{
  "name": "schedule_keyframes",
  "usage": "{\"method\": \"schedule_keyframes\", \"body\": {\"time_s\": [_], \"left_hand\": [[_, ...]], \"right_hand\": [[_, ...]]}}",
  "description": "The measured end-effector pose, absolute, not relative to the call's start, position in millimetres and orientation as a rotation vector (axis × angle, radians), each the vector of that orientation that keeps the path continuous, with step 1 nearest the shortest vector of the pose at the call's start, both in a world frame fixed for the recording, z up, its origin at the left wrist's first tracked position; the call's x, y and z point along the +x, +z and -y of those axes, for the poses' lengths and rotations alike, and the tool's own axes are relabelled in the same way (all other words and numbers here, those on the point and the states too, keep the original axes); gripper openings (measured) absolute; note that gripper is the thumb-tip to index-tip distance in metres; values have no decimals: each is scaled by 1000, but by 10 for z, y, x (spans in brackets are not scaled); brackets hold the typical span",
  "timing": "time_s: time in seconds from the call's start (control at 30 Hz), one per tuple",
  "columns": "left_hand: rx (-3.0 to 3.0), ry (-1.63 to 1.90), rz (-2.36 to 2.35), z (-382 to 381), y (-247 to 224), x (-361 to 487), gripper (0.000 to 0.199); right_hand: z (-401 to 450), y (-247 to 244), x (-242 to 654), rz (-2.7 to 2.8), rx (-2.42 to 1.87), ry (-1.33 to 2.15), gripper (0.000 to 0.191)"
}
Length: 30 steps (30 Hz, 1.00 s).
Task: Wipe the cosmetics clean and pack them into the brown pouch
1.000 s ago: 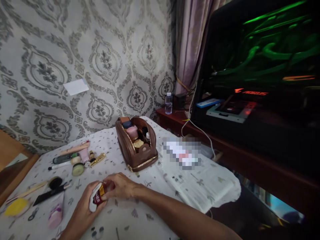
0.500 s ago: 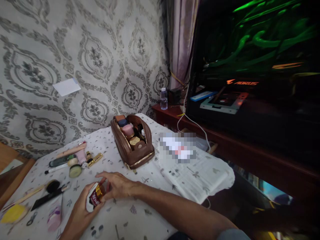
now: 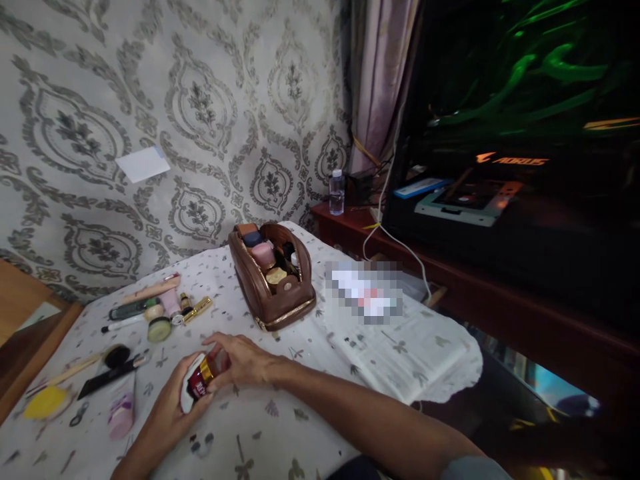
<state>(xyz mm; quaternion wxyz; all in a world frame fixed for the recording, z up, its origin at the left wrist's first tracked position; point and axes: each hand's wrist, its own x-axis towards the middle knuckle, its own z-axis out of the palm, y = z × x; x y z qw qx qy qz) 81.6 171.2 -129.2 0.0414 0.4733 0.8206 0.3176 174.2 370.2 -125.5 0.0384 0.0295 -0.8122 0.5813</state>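
In front of me a small dark red jar point(image 3: 199, 383) with a gold band at its top is held between both hands. My left hand point(image 3: 167, 410) is wrapped round its lower side, with a white piece point(image 3: 187, 399), perhaps a pad or cloth, against the jar's base. From the right, my right hand point(image 3: 246, 360) has bent fingers at the gold end; the fingertips are partly hidden. Beyond the hands stands an open brown zip bag point(image 3: 263, 303), holding a pink-lidded jar point(image 3: 263, 255), a dark blue round item point(image 3: 253, 238) and a gold round item point(image 3: 276, 276).
Cosmetics lie to the left: a green-lidded jar point(image 3: 159, 329), a pink tube point(image 3: 121, 412), a yellow sponge-like piece point(image 3: 46, 403) and several brushes. A pixelated item point(image 3: 367, 293) lies right of the bag. A clear bottle point(image 3: 337, 193) and a dark screen point(image 3: 525, 200) stand behind.
The whole view has shifted, so things appear slightly further right. Both hands keep their hold on the jar, which shows its label at a slightly different angle.
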Motion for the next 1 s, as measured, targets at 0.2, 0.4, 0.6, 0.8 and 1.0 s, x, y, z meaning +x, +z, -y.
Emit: {"method": "schedule_keyframes", "body": {"time_s": [0.2,0.4,0.6,0.8,1.0], "left_hand": [[1497,969,-2524,-1718,-1316,800,50],[1646,968,-2582,-1725,-1361,794,49],[1563,941,-2552,-1721,-1356,805,51],[1411,1015,-2518,-1713,-1386,789,53],[1270,1267,-2595,-1694,-1419,778,56]], "right_hand": [[-3721,-1232,1771,2476,147,1800,92],[-3716,-1226,1754,2573,-14,1741,72],[-3715,-1270,1741,2438,70,1932,82],[-3684,-1327,1730,2419,54,1915,83],[-3669,-1248,1759,2300,8,2046,53]]}}
